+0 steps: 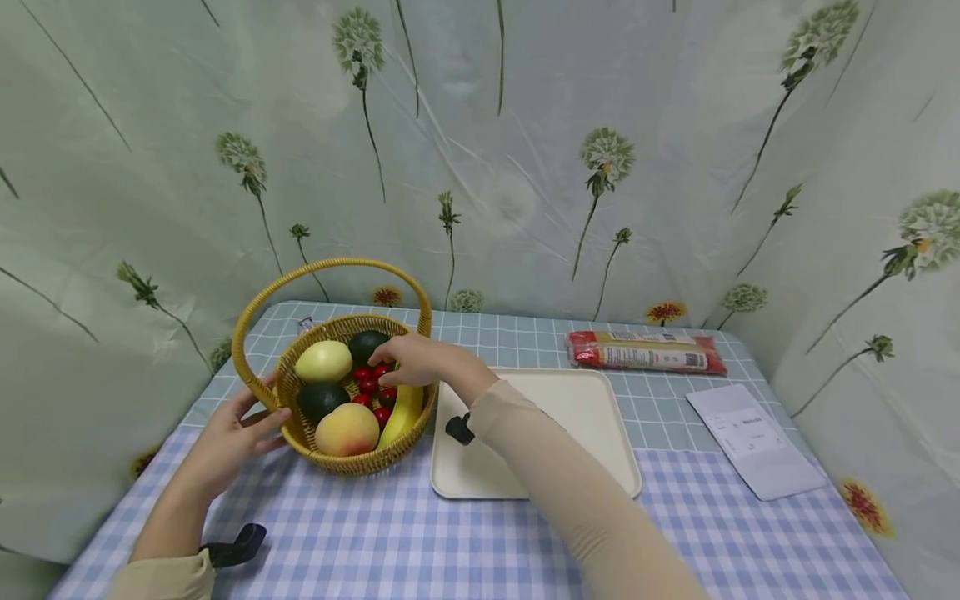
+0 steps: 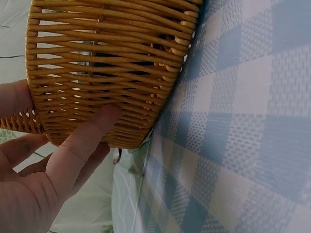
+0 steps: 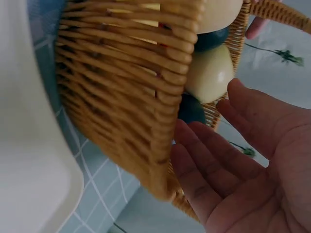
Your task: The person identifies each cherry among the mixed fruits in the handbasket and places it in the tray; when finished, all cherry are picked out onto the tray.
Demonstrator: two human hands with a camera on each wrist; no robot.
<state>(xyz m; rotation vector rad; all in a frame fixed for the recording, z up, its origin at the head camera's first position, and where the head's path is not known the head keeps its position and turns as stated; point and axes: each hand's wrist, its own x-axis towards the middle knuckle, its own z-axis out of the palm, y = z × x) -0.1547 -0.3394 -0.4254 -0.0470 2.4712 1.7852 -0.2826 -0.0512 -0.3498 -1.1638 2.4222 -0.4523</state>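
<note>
A woven basket (image 1: 358, 468) with a tall arched handle stands on the left of the table. Inside lie a peach (image 1: 347, 429), a banana (image 1: 405, 414), a pale yellow-green fruit (image 1: 324, 363), two dark green fruits (image 1: 321, 401) and several small red fruits (image 1: 367, 385). My left hand (image 1: 234, 433) grips the basket's left side near the handle's base, its fingers on the outer weave (image 2: 97, 63). Over the basket's right rim reaches my right hand (image 1: 422, 360), fingers loosely bent above the red fruits and the rear dark green fruit. In the right wrist view, nothing shows in its palm.
A cream tray (image 1: 592, 433) lies right of the basket, under my right forearm. Behind it to the right is a red-and-clear packet (image 1: 647, 352). A flat white pouch (image 1: 756, 442) with a label lies at the right. A dandelion-print curtain (image 1: 510, 167) hangs behind the table.
</note>
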